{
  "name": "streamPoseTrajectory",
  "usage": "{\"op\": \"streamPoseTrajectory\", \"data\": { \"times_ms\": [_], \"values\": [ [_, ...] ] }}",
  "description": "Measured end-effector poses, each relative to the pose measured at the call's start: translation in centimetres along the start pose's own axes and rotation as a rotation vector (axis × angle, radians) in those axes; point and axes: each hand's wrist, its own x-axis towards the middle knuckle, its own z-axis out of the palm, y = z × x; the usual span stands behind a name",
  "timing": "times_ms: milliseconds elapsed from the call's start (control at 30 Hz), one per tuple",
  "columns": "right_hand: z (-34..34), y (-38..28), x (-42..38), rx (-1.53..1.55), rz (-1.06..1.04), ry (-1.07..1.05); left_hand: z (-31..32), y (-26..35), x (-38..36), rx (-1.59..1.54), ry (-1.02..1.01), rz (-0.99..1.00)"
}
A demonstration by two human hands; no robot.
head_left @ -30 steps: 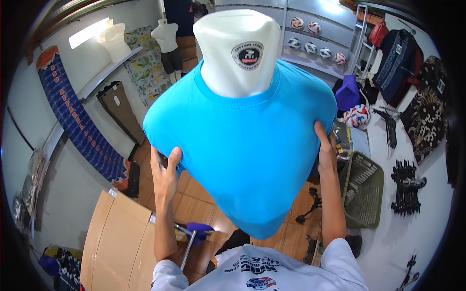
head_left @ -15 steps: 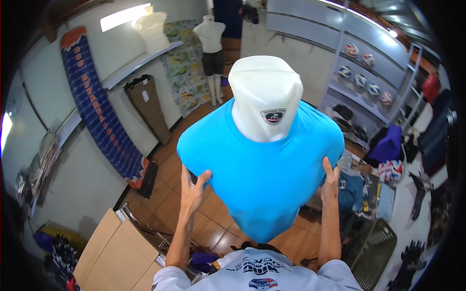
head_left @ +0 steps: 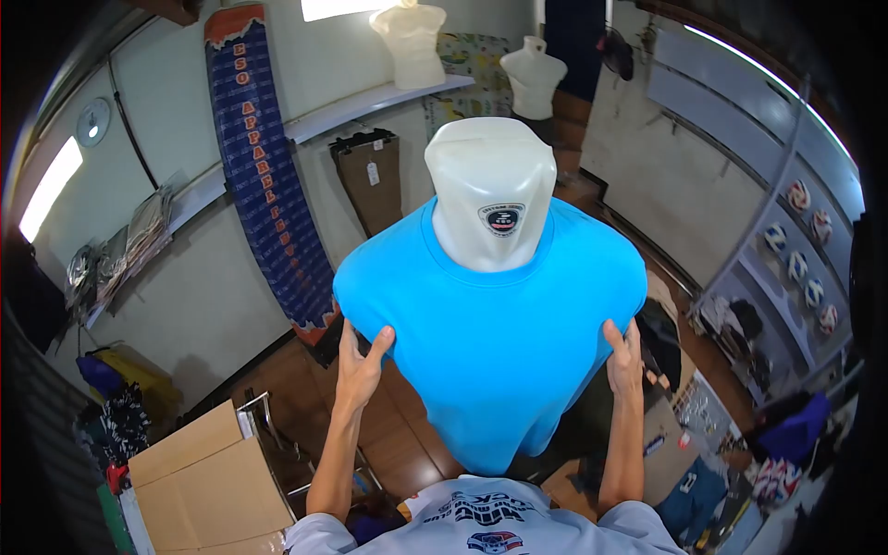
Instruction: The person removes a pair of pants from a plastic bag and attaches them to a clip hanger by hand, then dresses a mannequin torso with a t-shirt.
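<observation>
A white mannequin (head_left: 495,176) wearing a bright blue T-shirt (head_left: 495,342) is upright before me, with a small dark badge on its neck. My left hand (head_left: 359,368) grips the shirted mannequin at the left sleeve opening, thumb on the front. On the other side, my right hand (head_left: 626,359) holds it at the right sleeve in the same way. The fingers of both hands are partly hidden behind the fabric. The shirt's lower part narrows towards my chest.
Flattened cardboard (head_left: 208,481) lies at the lower left. A tall printed blue banner (head_left: 259,176) leans on the wall. Two more mannequin torsos stand behind, one on a shelf (head_left: 379,106). Balls (head_left: 797,266) fill shelves at right, above piled clothes (head_left: 694,495).
My view has turned left, so the room shifts rightward in the picture. The mannequin stays between my hands, which keep the same hold at its sleeves.
</observation>
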Motion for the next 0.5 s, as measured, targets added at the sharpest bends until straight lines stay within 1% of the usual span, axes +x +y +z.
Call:
{"op": "streamPoseTrajectory", "data": {
  "times_ms": [100, 133, 167, 233, 300, 367, 433, 500],
  "values": [
    [2.1, 1.2, 7.4, 0.020, 0.000, -0.103, -0.1, -0.2, 5.2, -0.011, 0.079, 0.055],
    [3.0, 1.3, 10.0, 0.045, -0.006, -0.154, 0.0, -0.4, 6.8, -0.067, 0.123, 0.101],
    [3.9, 1.4, 12.2, 0.069, -0.001, -0.203, 0.0, -0.5, 8.2, -0.058, 0.145, 0.099],
    [6.0, 1.7, 16.1, 0.130, 0.037, -0.242, -0.1, -0.5, 10.8, -0.050, 0.188, 0.211],
    [8.1, 1.9, 20.4, 0.211, 0.013, -0.290, -0.5, -0.9, 14.1, -0.077, 0.237, 0.239],
    [10.4, 2.3, 24.2, 0.210, -0.002, -0.307, -1.3, -0.6, 17.1, -0.029, 0.250, 0.338],
    [13.1, 2.3, 27.9, 0.252, -0.088, -0.268, -1.9, -0.2, 20.1, 0.004, 0.274, 0.346],
    [15.5, 2.4, 31.6, 0.250, -0.102, -0.294, -2.0, 0.5, 23.6, 0.055, 0.295, 0.484]
  ]
}}
